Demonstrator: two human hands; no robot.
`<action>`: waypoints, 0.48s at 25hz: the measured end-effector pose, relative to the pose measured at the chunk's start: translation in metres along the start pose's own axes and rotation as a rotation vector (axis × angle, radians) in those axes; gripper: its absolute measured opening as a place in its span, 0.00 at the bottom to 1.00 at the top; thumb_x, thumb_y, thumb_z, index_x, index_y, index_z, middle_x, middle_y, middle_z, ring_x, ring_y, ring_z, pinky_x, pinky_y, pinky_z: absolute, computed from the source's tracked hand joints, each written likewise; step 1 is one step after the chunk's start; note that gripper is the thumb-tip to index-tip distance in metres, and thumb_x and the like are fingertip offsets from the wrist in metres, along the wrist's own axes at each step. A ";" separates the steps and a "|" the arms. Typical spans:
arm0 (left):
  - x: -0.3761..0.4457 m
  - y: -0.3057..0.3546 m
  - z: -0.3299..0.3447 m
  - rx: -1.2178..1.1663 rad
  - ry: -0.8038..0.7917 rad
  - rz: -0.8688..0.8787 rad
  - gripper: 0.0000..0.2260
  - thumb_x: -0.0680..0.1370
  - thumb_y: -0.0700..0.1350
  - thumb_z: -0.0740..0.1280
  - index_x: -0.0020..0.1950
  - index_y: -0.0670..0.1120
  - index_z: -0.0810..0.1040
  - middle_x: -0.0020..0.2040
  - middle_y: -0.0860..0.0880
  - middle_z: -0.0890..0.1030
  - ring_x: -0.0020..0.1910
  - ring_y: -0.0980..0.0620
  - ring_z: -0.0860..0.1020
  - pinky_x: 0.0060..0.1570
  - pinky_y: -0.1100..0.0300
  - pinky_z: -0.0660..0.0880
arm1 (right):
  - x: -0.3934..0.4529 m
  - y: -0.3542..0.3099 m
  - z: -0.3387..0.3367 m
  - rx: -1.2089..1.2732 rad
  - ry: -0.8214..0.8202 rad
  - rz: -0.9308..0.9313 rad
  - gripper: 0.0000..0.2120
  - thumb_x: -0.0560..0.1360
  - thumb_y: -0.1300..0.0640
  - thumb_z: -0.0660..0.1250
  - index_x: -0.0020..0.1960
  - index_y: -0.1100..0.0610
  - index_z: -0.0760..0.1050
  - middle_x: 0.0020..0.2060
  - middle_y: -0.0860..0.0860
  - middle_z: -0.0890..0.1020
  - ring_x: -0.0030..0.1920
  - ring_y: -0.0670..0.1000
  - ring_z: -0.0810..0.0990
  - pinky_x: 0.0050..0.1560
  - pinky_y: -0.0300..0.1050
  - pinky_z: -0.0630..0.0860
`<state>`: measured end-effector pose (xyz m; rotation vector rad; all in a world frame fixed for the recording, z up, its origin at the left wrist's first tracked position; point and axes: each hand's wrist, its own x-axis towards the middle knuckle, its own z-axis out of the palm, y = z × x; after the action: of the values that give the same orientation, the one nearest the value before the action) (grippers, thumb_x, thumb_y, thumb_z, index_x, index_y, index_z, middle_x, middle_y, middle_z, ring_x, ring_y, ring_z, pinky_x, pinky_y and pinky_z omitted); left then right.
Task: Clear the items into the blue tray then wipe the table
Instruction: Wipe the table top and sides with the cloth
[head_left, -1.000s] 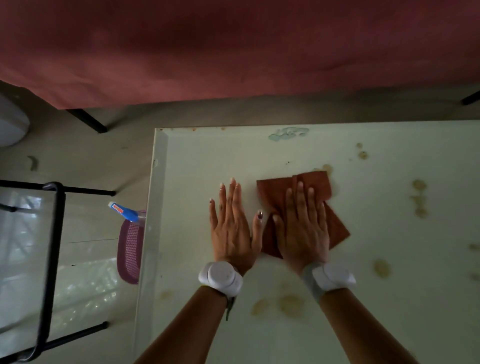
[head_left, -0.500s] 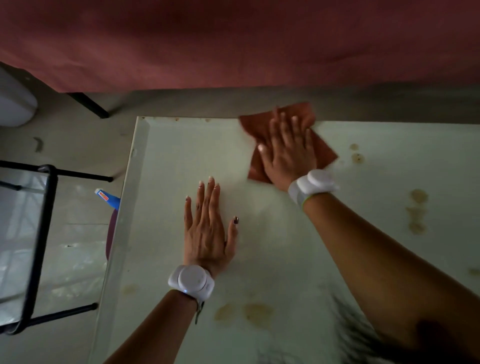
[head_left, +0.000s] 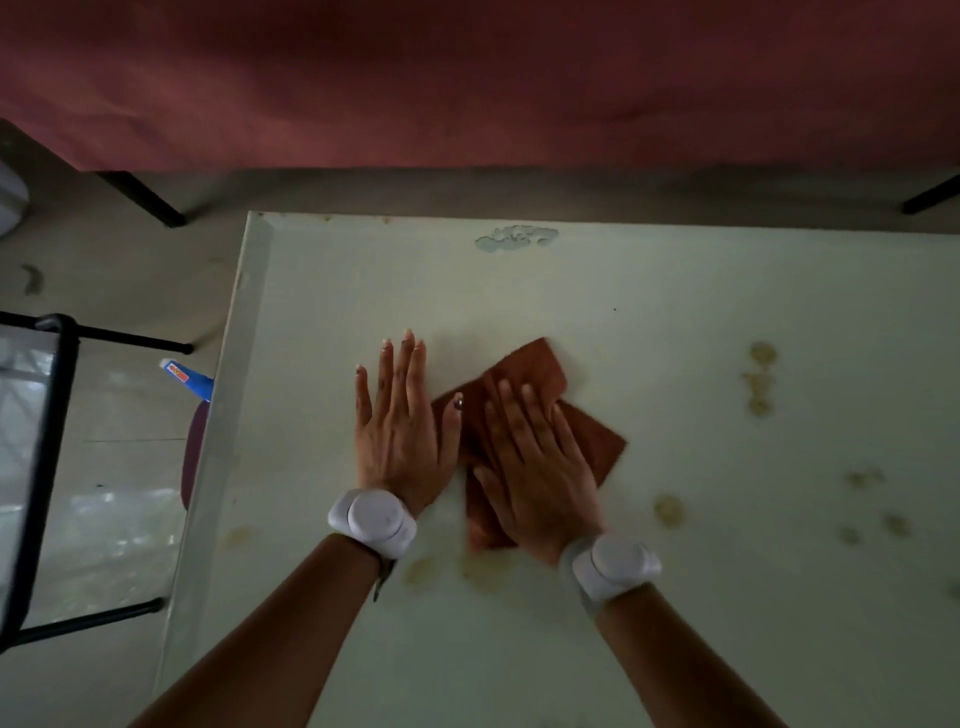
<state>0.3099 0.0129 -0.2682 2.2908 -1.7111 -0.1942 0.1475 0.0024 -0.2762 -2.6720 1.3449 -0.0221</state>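
A folded brown cloth (head_left: 540, 371) lies on the pale table (head_left: 675, 597), near its middle. My right hand (head_left: 537, 462) presses flat on the cloth with straight fingers. My left hand (head_left: 400, 426) rests flat on the bare table just left of the cloth, its thumb touching the cloth's edge. Brownish stains (head_left: 761, 379) mark the table to the right, and more stains (head_left: 483, 569) sit just below the cloth. A wet patch (head_left: 514, 238) shows near the far edge. The blue tray is not in view.
Left of the table, a blue tube (head_left: 189, 376) and a purple basket rim (head_left: 191, 457) poke out beside its edge. A black-framed glass stand (head_left: 31, 467) is at far left. A red cloth-covered table (head_left: 467, 78) spans the back.
My right hand has pulled the cloth back from the table's far edge toward me, to beside my left hand. The view has shifted down slightly.
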 end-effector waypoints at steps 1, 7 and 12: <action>-0.002 0.009 0.000 -0.022 -0.002 0.021 0.29 0.80 0.57 0.47 0.75 0.39 0.59 0.76 0.43 0.60 0.76 0.44 0.57 0.74 0.45 0.49 | -0.012 0.009 -0.001 -0.011 -0.003 -0.025 0.28 0.79 0.44 0.50 0.75 0.57 0.60 0.75 0.54 0.60 0.76 0.56 0.58 0.73 0.54 0.57; 0.003 0.092 0.029 -0.143 -0.038 0.043 0.31 0.79 0.59 0.44 0.76 0.41 0.57 0.77 0.45 0.59 0.77 0.47 0.53 0.75 0.48 0.48 | -0.009 0.075 -0.001 -0.038 0.093 0.247 0.29 0.79 0.45 0.48 0.75 0.58 0.60 0.75 0.56 0.60 0.76 0.57 0.58 0.73 0.55 0.58; 0.009 0.119 0.049 -0.089 0.006 0.029 0.30 0.79 0.58 0.46 0.76 0.41 0.56 0.77 0.44 0.57 0.77 0.47 0.52 0.75 0.47 0.46 | 0.080 0.122 -0.002 -0.075 0.046 0.092 0.31 0.78 0.42 0.45 0.76 0.58 0.57 0.75 0.56 0.60 0.75 0.59 0.57 0.73 0.58 0.57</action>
<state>0.1901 -0.0335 -0.2794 2.1997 -1.6960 -0.2527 0.0976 -0.1331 -0.2954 -2.6819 1.5105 -0.0234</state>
